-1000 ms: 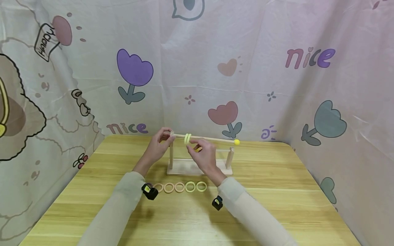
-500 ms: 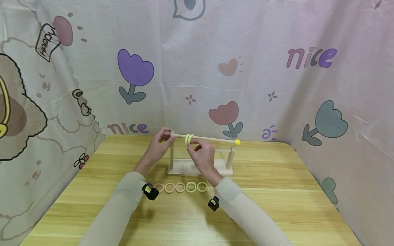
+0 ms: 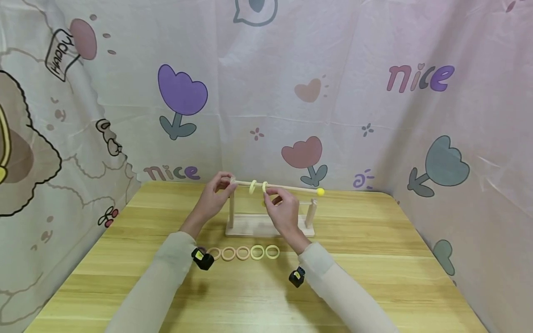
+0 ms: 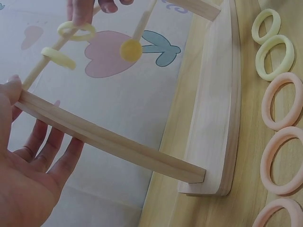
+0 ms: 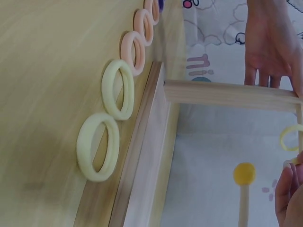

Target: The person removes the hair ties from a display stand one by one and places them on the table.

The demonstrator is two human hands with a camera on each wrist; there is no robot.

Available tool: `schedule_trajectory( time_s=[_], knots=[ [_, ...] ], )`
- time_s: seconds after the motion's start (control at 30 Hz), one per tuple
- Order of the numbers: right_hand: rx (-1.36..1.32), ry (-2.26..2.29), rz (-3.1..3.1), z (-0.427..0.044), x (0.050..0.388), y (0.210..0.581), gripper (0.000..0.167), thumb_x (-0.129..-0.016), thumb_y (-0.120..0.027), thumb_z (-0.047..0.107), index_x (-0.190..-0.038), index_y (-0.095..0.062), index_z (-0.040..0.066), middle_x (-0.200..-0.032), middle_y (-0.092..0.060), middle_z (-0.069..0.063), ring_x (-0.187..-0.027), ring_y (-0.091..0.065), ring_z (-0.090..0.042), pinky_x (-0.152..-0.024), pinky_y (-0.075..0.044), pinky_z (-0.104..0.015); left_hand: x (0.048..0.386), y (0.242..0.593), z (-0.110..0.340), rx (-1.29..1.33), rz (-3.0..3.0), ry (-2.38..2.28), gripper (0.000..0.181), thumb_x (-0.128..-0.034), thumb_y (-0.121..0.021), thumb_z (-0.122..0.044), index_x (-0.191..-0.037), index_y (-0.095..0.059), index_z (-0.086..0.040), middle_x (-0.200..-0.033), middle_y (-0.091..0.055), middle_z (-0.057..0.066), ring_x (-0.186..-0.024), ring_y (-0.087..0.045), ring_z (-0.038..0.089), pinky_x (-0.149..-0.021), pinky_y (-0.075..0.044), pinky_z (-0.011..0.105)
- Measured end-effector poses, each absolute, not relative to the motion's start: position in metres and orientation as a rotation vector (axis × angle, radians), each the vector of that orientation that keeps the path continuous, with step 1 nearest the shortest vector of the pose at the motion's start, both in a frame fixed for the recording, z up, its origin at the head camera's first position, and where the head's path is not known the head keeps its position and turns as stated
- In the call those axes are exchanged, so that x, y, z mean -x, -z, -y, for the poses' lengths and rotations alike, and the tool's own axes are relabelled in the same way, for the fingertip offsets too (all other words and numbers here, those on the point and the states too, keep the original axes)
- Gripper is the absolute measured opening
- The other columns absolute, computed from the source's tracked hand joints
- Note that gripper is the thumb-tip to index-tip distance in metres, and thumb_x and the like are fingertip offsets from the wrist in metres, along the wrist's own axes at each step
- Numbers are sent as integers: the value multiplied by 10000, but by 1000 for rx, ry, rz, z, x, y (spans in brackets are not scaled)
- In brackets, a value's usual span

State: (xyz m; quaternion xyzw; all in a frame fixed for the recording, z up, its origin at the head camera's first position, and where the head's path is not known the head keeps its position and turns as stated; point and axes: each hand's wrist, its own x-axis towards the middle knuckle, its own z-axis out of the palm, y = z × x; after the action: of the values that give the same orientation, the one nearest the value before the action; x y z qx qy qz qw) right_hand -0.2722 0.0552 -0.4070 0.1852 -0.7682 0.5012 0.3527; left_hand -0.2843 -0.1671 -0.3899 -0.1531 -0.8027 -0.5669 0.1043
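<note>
A wooden stand (image 3: pixel 250 225) has an upright post at each side. My left hand (image 3: pixel 214 191) grips the top of its left post (image 4: pixel 109 137), thumb above and fingers below in the left wrist view. From there an upper rod (image 3: pixel 291 188) runs right to a yellow ball (image 3: pixel 320 192). One pale yellow ring (image 3: pixel 252 187) hangs on this rod near the left post. My right hand (image 3: pixel 284 212) pinches a second pale yellow ring (image 3: pixel 264 186), also around the rod, a little apart from the first.
In front of the stand lies a row of rings: two pale yellow rings (image 3: pixel 272 252), several peach rings (image 3: pixel 228 254), and a purple one (image 5: pixel 161 4) at the far end. A lower rod with a yellow ball (image 4: pixel 131 50) extends from the right post. A patterned cloth (image 3: pixel 266 92) hangs behind the table (image 3: pixel 366 277).
The two rings on the rod were close together; now my right hand has drawn one to the right, leaving a gap. My left hand stays on the post.
</note>
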Motion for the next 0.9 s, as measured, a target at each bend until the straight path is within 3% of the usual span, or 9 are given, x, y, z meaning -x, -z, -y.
schedule_trajectory(
  time_s=[0.67, 0.9],
  knots=[
    [-410, -1292, 1990, -90, 272, 409, 80, -856, -785, -2, -936, -791, -2, -878, -793, -156, -522, -613, -196, -535, -449, -116, 284, 390, 167, 444, 2372, 1661, 330, -1067, -579, -276, -1341, -526, -101, -1173, -605, 170, -1169, -584, 309, -958, -463, 350],
    [-387, -1305, 1994, -104, 272, 413, 82, -868, -772, -25, -950, -779, -15, -884, -785, -170, -522, -569, -115, -527, -454, -125, 284, 390, 167, 448, 2369, 1661, 346, -1066, -580, -276, -1351, -520, -89, -1175, -608, 171, -1189, -581, 315, -1000, -453, 390]
  ],
)
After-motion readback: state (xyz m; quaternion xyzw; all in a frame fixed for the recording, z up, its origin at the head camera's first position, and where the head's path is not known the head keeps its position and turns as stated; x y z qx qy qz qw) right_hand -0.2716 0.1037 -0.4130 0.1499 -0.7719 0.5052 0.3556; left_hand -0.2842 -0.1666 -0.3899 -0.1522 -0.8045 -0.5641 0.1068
